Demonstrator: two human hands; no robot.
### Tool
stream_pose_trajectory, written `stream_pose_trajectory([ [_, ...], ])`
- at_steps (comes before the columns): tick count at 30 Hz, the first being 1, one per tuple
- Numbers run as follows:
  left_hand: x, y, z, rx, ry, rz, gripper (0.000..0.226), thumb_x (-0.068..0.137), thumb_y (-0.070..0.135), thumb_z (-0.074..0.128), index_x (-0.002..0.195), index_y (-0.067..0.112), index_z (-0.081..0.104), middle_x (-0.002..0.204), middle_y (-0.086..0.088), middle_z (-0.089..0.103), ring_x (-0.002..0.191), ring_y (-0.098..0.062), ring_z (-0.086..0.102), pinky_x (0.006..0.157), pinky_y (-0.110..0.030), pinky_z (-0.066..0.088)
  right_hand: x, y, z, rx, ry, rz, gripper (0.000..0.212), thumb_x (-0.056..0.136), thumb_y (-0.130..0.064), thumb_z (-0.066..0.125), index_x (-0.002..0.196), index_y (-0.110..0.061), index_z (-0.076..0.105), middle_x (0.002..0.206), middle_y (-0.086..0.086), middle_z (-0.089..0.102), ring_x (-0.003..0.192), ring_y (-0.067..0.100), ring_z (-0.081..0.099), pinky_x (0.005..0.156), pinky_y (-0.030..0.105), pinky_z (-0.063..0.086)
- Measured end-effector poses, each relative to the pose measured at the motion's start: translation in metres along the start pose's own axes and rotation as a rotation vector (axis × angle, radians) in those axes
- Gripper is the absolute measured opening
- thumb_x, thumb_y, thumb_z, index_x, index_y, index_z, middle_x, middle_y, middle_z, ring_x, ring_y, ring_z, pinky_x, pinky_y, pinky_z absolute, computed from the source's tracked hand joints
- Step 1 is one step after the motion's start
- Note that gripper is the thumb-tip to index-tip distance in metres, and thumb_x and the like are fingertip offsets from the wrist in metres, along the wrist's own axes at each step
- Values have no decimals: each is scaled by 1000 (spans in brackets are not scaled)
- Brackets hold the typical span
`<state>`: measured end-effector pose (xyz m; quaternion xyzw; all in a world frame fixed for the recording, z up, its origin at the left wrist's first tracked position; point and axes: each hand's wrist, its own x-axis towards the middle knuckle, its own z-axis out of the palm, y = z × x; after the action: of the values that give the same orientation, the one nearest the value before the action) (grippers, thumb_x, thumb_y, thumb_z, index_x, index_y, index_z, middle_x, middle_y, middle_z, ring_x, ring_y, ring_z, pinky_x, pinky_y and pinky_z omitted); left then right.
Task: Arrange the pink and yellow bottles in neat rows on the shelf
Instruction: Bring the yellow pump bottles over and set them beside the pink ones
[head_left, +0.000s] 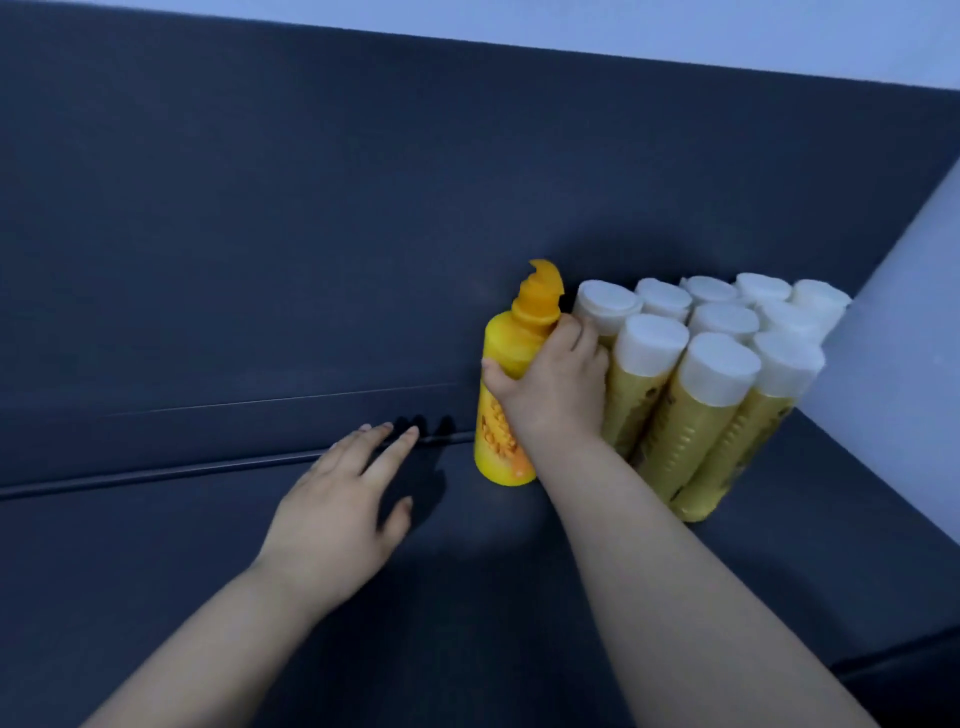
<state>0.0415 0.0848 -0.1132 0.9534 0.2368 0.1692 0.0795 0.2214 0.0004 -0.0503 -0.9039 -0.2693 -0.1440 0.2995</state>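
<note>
The right hand (553, 374) has its grip closed around the shoulder of a bright yellow plastic bottle with an orange pump top (511, 384), standing upright on the dark shelf (208, 519) just left of the packed block of white-capped golden bottles (711, 384). The left hand (337, 499) lies open and empty (farther left, well clear).

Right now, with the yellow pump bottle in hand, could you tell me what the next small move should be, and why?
Probably slide the yellow pump bottle rightward until it sits flush against the white-capped bottles, then release. The right hand grips its shoulder, it stands upright on the dark shelf just left of the packed group, and the left hand is open and free.
</note>
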Motion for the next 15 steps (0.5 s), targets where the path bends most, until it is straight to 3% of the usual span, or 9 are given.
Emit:
stream_pose_trajectory([
  [4, 8, 20, 0, -89, 11, 8, 71, 88, 42, 54, 148, 33, 16, 153, 5, 27, 142, -14, 21, 113, -29, 25, -10, 10, -19, -4, -42, -162, 80, 70, -53, 70, 125, -2, 41, 127, 12, 45, 112, 34, 45, 94, 33, 30],
  [8, 18, 42, -7, -124, -3, -14, 87, 84, 57, 52, 149, 28, 2, 154, 2, 23, 143, -13, 17, 114, -25, 12, -31, 24, -44, 74, -171, -313, 87, 65, -49, 74, 132, -5, 39, 131, 8, 43, 119, 27, 43, 100, 31, 30],
  [11, 24, 56, -5, -316, -123, -56, 109, 67, 66, 66, 148, 34, 2, 149, 5, 32, 138, -15, 27, 114, -35, 26, -43, 37, -55, 273, -324, -304, 89, 65, -40, 78, 137, -15, 32, 137, -2, 35, 127, 15, 34, 106, 26, 28],
  [13, 26, 68, 3, -621, -167, -108, 107, 53, 61, 77, 139, 42, 15, 137, 11, 43, 127, -12, 41, 103, -36, 41, -52, 42, -53, 386, -358, -268, 92, 66, -33, 80, 139, -20, 27, 139, -5, 31, 128, 8, 30, 101, 17, 23],
  [15, 26, 78, 13, -768, -130, -172, 104, 47, 53, 77, 133, 44, 18, 128, 12, 46, 117, -10, 48, 93, -35, 47, -59, 43, -47, 450, -370, -219, 95, 64, -30, 82, 140, -24, 24, 135, -8, 33, 127, 7, 32, 99, 16, 24],
])
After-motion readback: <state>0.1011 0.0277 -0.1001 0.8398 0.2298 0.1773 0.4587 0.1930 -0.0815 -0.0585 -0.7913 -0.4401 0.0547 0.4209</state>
